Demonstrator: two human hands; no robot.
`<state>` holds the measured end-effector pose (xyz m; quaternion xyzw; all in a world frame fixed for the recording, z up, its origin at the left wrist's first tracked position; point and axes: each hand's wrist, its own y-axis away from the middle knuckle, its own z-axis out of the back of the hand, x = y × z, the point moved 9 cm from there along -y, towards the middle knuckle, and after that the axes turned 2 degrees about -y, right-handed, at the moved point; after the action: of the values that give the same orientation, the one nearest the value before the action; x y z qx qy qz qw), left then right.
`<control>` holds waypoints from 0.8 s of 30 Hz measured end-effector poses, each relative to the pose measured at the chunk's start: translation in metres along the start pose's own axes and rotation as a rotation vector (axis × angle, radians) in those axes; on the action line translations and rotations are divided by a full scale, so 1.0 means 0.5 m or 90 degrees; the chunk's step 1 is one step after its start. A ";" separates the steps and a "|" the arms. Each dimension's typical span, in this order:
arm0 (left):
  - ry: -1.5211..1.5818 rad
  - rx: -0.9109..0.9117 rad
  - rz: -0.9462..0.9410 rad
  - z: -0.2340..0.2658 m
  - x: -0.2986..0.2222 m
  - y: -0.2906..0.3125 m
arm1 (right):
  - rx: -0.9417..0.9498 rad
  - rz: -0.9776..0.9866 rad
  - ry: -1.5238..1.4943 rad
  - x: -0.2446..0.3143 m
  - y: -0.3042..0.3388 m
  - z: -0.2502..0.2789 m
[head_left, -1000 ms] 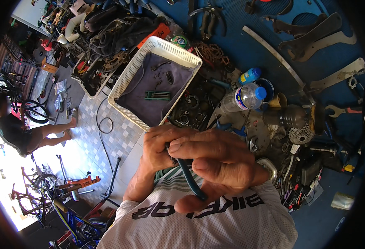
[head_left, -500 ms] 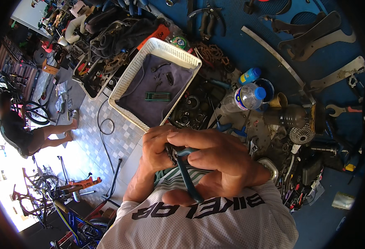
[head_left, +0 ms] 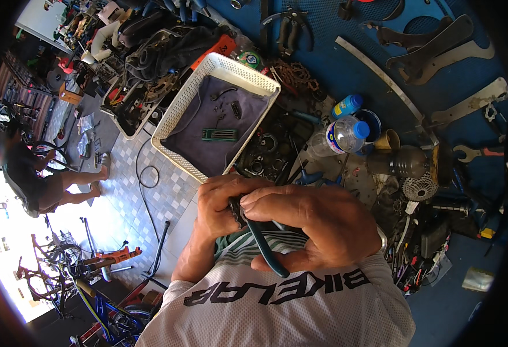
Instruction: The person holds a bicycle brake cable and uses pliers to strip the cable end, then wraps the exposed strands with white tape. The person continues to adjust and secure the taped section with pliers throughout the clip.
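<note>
In front of my chest, my two hands meet. My left hand point(head_left: 222, 205) is closed, its fingers curled round a small dark part with a jagged edge point(head_left: 236, 211), whose kind I cannot make out. Dark green-handled pliers point(head_left: 264, 246) slant down from there to the right. My right hand point(head_left: 323, 222) grips them, the fingers laid over the top and the thumb beside the lower handle. The fingertips touch the dark part by my left hand. The jaws of the pliers and most of the second handle are hidden behind my fingers.
Beyond my hands a white perforated basket point(head_left: 167, 110) holds a grey cloth, small dark parts and a green folding tool point(head_left: 219, 135). A clear bottle point(head_left: 337, 139), blue-handled tools and a cassette point(head_left: 420, 186) lie to the right. Bicycles and a person point(head_left: 28, 168) are at the left.
My right hand's fingers have moved down and closer together over the dark part. The visible pliers handle has shifted slightly right and up. The person at the left has reached an arm forward.
</note>
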<state>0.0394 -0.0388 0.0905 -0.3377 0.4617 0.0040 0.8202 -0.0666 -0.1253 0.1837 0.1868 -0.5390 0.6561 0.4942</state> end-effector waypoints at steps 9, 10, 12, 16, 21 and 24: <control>0.039 0.024 0.050 -0.007 0.026 0.010 | 0.005 -0.012 -0.007 -0.008 -0.008 0.013; 0.051 0.022 0.047 -0.006 0.027 0.011 | 0.008 -0.011 -0.005 -0.009 -0.009 0.011; 0.068 0.032 0.068 -0.009 0.036 0.014 | 0.016 -0.008 0.002 -0.011 -0.009 0.009; 0.077 0.037 0.073 -0.012 0.043 0.020 | 0.030 -0.001 0.010 -0.014 -0.009 0.009; 0.066 0.033 0.100 -0.016 0.054 0.034 | 0.042 -0.033 -0.042 -0.030 -0.010 0.011; 0.082 0.036 0.123 -0.019 0.061 0.039 | 0.045 -0.031 -0.052 -0.031 -0.012 0.011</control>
<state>0.0436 -0.0381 0.0534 -0.2683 0.5436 0.0484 0.7938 -0.0563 -0.1375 0.1764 0.2437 -0.5309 0.6541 0.4806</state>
